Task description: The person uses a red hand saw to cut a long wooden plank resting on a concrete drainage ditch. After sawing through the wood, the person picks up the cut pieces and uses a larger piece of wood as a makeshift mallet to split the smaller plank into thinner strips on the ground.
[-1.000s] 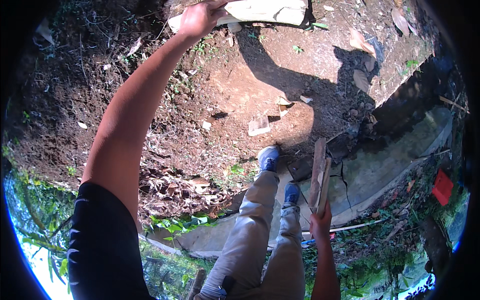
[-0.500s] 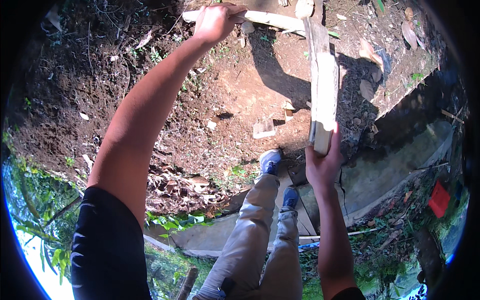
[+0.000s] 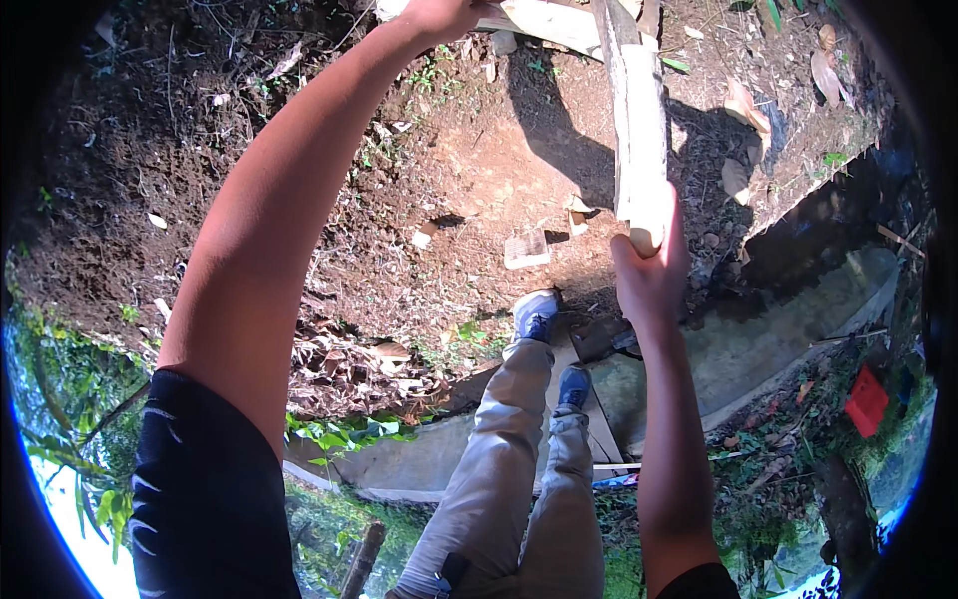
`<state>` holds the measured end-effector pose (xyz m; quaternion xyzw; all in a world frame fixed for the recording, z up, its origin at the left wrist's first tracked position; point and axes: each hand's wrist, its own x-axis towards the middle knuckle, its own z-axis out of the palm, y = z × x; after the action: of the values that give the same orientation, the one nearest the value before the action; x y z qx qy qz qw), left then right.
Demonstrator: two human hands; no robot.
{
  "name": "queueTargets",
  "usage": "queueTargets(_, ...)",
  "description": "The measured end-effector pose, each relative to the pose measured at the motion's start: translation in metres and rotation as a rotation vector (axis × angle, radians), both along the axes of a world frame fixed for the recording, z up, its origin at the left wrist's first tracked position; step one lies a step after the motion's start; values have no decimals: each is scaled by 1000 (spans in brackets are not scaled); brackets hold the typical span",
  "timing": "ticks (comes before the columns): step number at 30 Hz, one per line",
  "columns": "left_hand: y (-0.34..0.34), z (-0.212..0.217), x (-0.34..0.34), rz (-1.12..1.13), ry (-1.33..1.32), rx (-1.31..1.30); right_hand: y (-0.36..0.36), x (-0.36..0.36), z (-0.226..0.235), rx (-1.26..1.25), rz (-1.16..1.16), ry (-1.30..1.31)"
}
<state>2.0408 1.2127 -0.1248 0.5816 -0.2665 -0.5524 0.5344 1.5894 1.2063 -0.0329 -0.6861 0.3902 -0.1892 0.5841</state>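
At the far edge of the picture, my left hand (image 3: 449, 16) is closed round a pale, peeled wooden stick (image 3: 554, 25) lying crosswise; part of the hand is cut off by the frame. My right hand (image 3: 654, 280) grips the pale wooden handle of what looks like a machete (image 3: 641, 130). Its long flat body points away from me and glares white in the sun. The far end reaches the right part of the stick; whether they touch I cannot tell.
Pale wood chunks (image 3: 526, 250) lie on bare brown soil beyond my shoes (image 3: 539, 311). A concrete ledge (image 3: 758, 344) runs below on the right, with a dark gap beside it. Farther right sits a red object (image 3: 866, 401). Leafy plants (image 3: 349, 439) grow at the left.
My right hand and the machete have moved away from me. The left hand and the stick have also shifted farther off, toward the top edge. Both hands keep their grip.
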Motion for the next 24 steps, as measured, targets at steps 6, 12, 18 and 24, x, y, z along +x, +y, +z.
queueTargets(6,-33,69,-62,-223,-1136,275,-24,3,5,-95,-28,30)
queueTargets(12,-32,45,-54,-129,-1158,198,-10,36,-12,-512,-235,-41)
queueTargets(18,-28,68,-55,-121,-1267,400,-24,66,-12,-281,-52,610)
queueTargets(24,-23,85,-71,-148,-1407,544,-39,82,4,-578,-438,94)
